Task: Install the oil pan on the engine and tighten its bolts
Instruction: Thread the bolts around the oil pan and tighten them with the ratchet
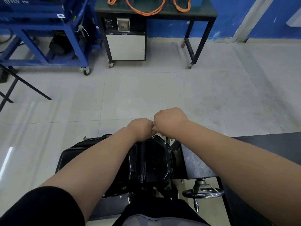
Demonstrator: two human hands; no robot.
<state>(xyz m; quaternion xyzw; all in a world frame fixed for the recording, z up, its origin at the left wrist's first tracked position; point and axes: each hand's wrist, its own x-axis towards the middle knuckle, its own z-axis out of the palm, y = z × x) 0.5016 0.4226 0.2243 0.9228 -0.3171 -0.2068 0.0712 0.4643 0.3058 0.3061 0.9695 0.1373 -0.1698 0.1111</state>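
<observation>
Forearms reach over the black oil pan, already seated; left hand and right hand meet at its far rim, fists closed on a small metal tool (bolt tightening likely unfinished).

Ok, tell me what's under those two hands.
A shiny metal tool shows between the left hand and right hand, its tip at the far rim of the oil pan. What it turns and the tool's grip are hidden by the hands.
</observation>
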